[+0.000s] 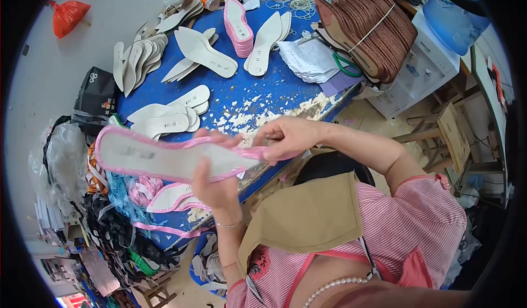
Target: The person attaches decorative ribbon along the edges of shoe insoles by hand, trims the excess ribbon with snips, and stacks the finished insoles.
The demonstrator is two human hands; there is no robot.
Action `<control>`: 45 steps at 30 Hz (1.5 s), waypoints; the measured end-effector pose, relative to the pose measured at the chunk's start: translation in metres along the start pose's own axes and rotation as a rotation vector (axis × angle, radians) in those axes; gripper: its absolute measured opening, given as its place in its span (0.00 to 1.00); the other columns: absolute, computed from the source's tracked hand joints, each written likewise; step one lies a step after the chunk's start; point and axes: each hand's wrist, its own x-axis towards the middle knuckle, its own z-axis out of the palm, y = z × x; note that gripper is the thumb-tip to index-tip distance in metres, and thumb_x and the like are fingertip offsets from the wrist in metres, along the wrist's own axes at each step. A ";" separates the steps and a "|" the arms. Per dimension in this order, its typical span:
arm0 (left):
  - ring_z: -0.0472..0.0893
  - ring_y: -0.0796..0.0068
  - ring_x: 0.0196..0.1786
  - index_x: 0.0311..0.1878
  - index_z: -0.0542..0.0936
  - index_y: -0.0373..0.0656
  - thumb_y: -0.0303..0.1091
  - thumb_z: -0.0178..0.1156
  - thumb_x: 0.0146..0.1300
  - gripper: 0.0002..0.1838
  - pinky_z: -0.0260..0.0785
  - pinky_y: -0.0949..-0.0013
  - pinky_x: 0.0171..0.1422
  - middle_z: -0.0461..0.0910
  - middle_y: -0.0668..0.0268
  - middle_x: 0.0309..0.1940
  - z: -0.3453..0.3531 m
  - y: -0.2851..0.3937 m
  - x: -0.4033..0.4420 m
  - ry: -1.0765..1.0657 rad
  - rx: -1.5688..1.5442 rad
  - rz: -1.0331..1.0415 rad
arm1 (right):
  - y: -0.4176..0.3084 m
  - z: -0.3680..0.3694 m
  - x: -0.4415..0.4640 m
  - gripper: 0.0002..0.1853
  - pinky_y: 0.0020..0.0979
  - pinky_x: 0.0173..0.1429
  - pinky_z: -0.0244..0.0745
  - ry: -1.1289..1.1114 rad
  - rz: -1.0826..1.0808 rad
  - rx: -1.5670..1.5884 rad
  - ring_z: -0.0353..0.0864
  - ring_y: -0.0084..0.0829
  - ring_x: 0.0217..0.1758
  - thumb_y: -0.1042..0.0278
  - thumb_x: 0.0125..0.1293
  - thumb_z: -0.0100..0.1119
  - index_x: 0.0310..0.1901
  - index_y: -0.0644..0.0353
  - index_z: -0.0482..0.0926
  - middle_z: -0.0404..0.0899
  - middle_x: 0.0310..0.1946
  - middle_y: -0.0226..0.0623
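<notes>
A white insole with a pink edging strip (159, 155) is held up above the near edge of the blue table. My left hand (217, 179) grips it around the middle, thumb on its white face and fingers behind it. At its pointed end, my right hand (282, 138) pinches the pink strip, with the fingers bent. Just below the held insole lie more pink-edged insoles (170, 197) and a loose pink strip (170, 230). White insoles (164, 118) rest in a fanned pile behind it.
On the blue table (219, 102) are white insole piles (206, 52), a pink-edged stack (237, 28), papers (307, 58), green-handled scissors (347, 65) and a tied brown bundle (368, 31). Tangled strips (118, 225) hang at the left. A wooden stool (453, 135) stands right.
</notes>
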 end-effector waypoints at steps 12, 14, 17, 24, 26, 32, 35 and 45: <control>0.68 0.61 0.40 0.47 0.65 0.36 0.28 0.50 0.48 0.20 0.64 0.58 0.50 0.67 0.53 0.37 -0.106 0.015 0.019 0.557 -0.413 0.028 | -0.043 -0.053 0.072 0.09 0.23 0.31 0.65 0.665 -0.431 -0.586 0.69 0.22 0.24 0.64 0.67 0.55 0.33 0.60 0.80 0.75 0.22 0.25; 0.67 0.61 0.39 0.46 0.65 0.35 0.28 0.49 0.48 0.19 0.64 0.57 0.50 0.67 0.53 0.37 -0.104 0.007 0.014 0.656 -0.457 0.058 | -0.018 -0.016 0.059 0.09 0.25 0.32 0.65 0.535 -0.386 -0.528 0.68 0.22 0.24 0.64 0.67 0.55 0.33 0.58 0.78 0.75 0.23 0.25; 0.67 0.61 0.39 0.45 0.64 0.35 0.28 0.47 0.49 0.17 0.63 0.57 0.48 0.67 0.53 0.37 -0.100 0.006 0.010 0.682 -0.492 0.062 | 0.027 0.019 0.051 0.07 0.22 0.34 0.64 0.289 -0.271 -0.482 0.67 0.18 0.28 0.66 0.68 0.53 0.44 0.57 0.75 0.73 0.28 0.27; 0.68 0.61 0.38 0.46 0.63 0.37 0.27 0.46 0.50 0.17 0.62 0.57 0.46 0.67 0.54 0.37 -0.100 0.007 -0.002 0.558 -0.608 -0.015 | 0.072 0.051 0.054 0.08 0.21 0.34 0.64 0.014 -0.057 0.031 0.68 0.17 0.30 0.68 0.69 0.53 0.46 0.57 0.69 0.72 0.30 0.28; 0.68 0.61 0.38 0.47 0.63 0.37 0.27 0.46 0.51 0.17 0.62 0.56 0.46 0.67 0.54 0.37 -0.096 0.008 -0.005 0.539 -0.560 -0.047 | 0.073 0.057 0.057 0.07 0.19 0.34 0.64 -0.079 -0.075 0.141 0.68 0.17 0.30 0.68 0.69 0.53 0.45 0.57 0.68 0.72 0.31 0.29; 0.69 0.61 0.39 0.49 0.63 0.36 0.27 0.45 0.52 0.19 0.63 0.56 0.46 0.67 0.54 0.37 -0.089 0.017 -0.006 0.548 -0.426 -0.060 | 0.084 0.066 0.064 0.07 0.21 0.32 0.66 -0.028 -0.110 0.130 0.71 0.19 0.28 0.67 0.68 0.55 0.40 0.58 0.69 0.73 0.24 0.29; 0.68 0.61 0.42 0.53 0.60 0.34 0.25 0.44 0.52 0.22 0.63 0.56 0.50 0.66 0.53 0.40 -0.094 0.023 -0.008 0.480 -0.421 -0.056 | 0.077 0.060 0.068 0.07 0.19 0.29 0.64 0.049 -0.068 0.207 0.70 0.18 0.25 0.67 0.68 0.56 0.40 0.57 0.68 0.73 0.24 0.28; 0.69 0.60 0.41 0.53 0.61 0.32 0.27 0.44 0.54 0.21 0.64 0.54 0.48 0.67 0.54 0.39 -0.087 0.014 -0.009 0.627 -0.429 -0.087 | 0.082 0.063 0.068 0.08 0.17 0.24 0.60 0.045 -0.115 0.335 0.68 0.16 0.23 0.68 0.68 0.57 0.39 0.57 0.67 0.73 0.23 0.29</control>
